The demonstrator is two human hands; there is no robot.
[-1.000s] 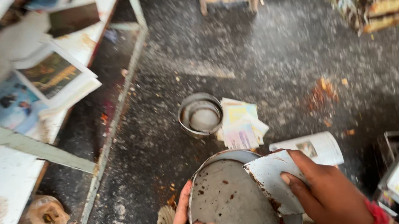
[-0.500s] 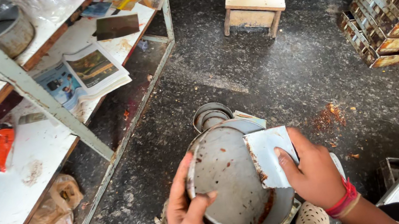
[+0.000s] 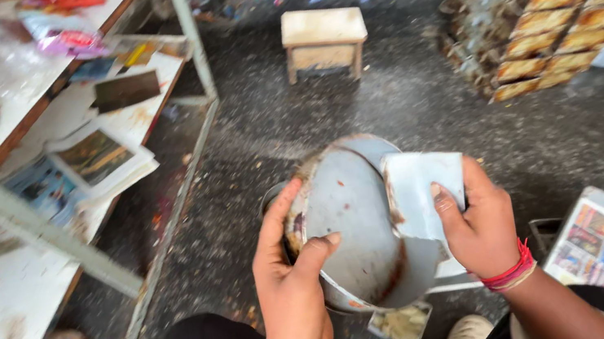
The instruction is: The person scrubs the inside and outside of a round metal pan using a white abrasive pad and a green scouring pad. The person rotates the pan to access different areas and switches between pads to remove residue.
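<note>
Round metal pan sits tilted between my hands: left hand clenches its near-left rim, right hand presses a folded paper against its right side.

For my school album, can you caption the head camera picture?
Left hand grips a round metal pan while right hand presses a paper piece on it.
</note>
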